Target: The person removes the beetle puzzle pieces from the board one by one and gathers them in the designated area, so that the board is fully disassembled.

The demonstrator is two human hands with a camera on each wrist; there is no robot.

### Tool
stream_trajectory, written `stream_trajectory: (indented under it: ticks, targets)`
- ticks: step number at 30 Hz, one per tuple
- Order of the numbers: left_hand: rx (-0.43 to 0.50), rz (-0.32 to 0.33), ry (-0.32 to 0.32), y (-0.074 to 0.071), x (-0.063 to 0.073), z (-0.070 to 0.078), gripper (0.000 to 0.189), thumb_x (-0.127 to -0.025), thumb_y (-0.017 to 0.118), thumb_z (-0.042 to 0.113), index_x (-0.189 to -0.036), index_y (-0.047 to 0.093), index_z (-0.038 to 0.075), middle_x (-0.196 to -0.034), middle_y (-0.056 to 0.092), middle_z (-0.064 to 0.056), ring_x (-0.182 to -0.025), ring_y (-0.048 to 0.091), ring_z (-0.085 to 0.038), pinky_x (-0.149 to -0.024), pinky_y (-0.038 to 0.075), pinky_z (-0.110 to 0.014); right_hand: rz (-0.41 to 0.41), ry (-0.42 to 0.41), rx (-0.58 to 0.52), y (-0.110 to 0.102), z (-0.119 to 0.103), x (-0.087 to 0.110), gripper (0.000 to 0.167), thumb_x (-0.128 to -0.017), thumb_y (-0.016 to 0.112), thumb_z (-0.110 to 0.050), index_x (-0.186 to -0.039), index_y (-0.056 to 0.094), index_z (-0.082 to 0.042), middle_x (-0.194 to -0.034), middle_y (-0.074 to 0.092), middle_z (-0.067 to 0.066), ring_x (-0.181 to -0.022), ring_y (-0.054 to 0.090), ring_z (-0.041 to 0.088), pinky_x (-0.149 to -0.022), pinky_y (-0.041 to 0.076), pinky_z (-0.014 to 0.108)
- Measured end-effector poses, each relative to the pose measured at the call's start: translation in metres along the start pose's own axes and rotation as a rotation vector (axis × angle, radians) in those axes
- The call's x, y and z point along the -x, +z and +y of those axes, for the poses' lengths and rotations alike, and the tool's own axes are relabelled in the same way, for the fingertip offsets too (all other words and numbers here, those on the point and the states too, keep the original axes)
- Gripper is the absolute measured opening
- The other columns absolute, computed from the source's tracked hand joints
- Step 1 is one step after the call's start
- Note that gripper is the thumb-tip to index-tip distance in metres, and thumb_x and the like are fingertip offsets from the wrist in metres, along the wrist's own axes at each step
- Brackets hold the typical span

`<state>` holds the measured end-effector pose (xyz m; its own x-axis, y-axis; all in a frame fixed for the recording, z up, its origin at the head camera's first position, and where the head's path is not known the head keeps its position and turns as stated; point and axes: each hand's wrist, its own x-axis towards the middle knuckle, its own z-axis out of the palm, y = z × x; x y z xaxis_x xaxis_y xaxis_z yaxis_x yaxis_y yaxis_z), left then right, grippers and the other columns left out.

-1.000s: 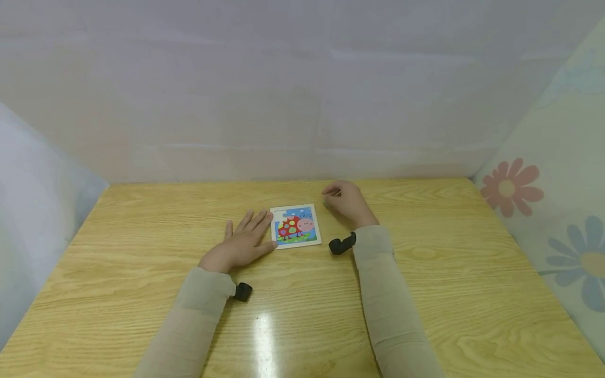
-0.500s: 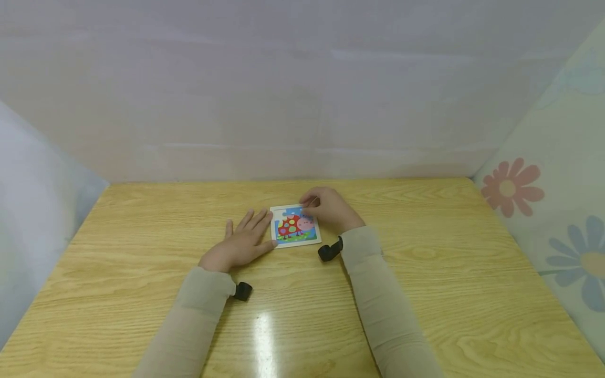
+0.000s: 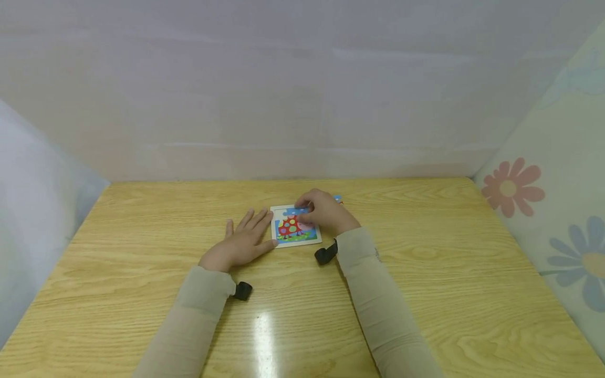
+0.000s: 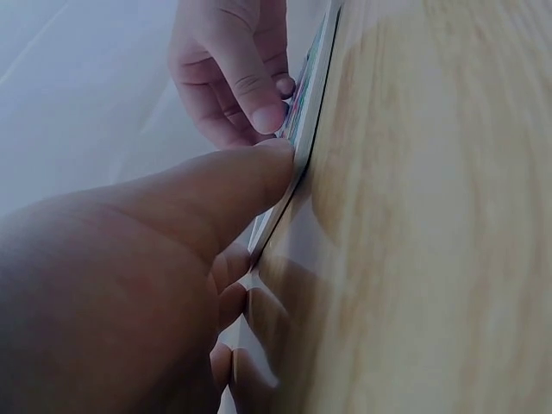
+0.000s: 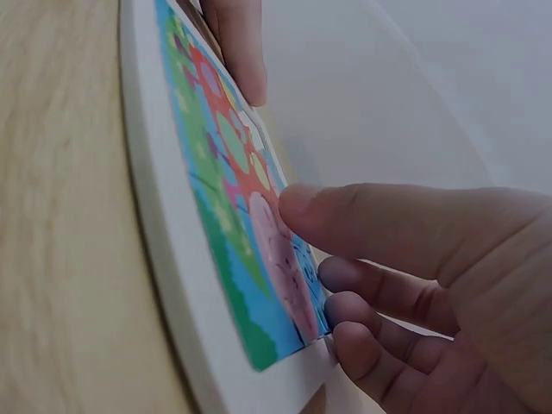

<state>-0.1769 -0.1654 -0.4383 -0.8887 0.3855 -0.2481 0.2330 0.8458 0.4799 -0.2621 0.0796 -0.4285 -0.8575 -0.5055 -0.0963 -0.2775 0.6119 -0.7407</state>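
Observation:
A square jigsaw puzzle [image 3: 296, 243] with a white frame and a ladybug picture lies on the table. Bare white shows at its upper left. My left hand [image 3: 240, 245] lies spread at its left side, with the thumb [image 4: 274, 159] pressing the near left corner. Over the puzzle's right half is my right hand [image 3: 326, 211]. Its thumb [image 5: 302, 207] meets the picture, and the other fingers curl at the far right edge. I cannot tell whether a piece is between thumb and index finger. Just behind this hand lies a blue and red puzzle piece [image 3: 337, 199].
The wooden table [image 3: 425, 262] ends at a pale back wall [image 3: 293, 105]. At the right stands a side wall [image 3: 543, 231] with painted flowers. Small black cameras sit at both wrists.
My right hand has come left and nearer, from beside the puzzle to over its right half. The loose piece behind it has come into view. My left hand has stayed put.

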Motion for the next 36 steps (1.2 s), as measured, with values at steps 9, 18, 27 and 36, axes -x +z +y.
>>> stream_trajectory:
  ticks: [9, 18, 27, 36]
  targets:
    - [0.006, -0.001, -0.007, 0.0053, -0.0056, -0.0098, 0.083, -0.103, 0.043, 0.059, -0.165, 0.006, 0.019, -0.171, -0.002, -0.003, -0.155, -0.013, -0.032, -0.112, -0.017, -0.071, -0.010, -0.022, 0.030, 0.0023, 0.0019, -0.0042, 0.030, -0.091, 0.078, -0.019, -0.119, 0.071, -0.011, -0.112, 0.061, 0.001, -0.095, 0.055, 0.021, -0.084, 0.050, 0.033]
    - [0.014, -0.001, 0.004, -0.0001, -0.0005, -0.0016, 0.082, -0.104, 0.045, 0.055, -0.165, 0.008, 0.015, -0.171, 0.001, -0.008, -0.155, -0.010, -0.037, -0.111, -0.015, -0.072, -0.029, -0.015, 0.093, 0.0044, -0.0023, -0.0072, 0.030, -0.093, 0.076, -0.017, -0.120, 0.068, -0.008, -0.115, 0.059, 0.004, -0.100, 0.055, 0.021, -0.092, 0.049, 0.035]
    - [0.010, 0.000, 0.009, -0.0010, -0.0005, -0.0008, 0.081, -0.104, 0.046, 0.054, -0.165, 0.009, 0.014, -0.171, 0.001, -0.010, -0.155, -0.010, -0.038, -0.111, -0.014, -0.073, -0.035, -0.005, 0.100, 0.0054, -0.0054, -0.0074, 0.030, -0.094, 0.074, -0.015, -0.120, 0.063, -0.011, -0.114, 0.058, 0.004, -0.104, 0.054, 0.020, -0.095, 0.048, 0.035]
    - [0.014, 0.000, 0.009, -0.0010, 0.0002, 0.0000, 0.081, -0.104, 0.046, 0.054, -0.165, 0.009, 0.014, -0.171, 0.002, -0.009, -0.155, -0.010, -0.038, -0.111, -0.015, -0.073, -0.035, 0.010, 0.075, 0.0069, -0.0061, -0.0080, 0.030, -0.093, 0.074, -0.012, -0.119, 0.059, -0.012, -0.111, 0.058, 0.003, -0.101, 0.055, 0.019, -0.092, 0.049, 0.034]
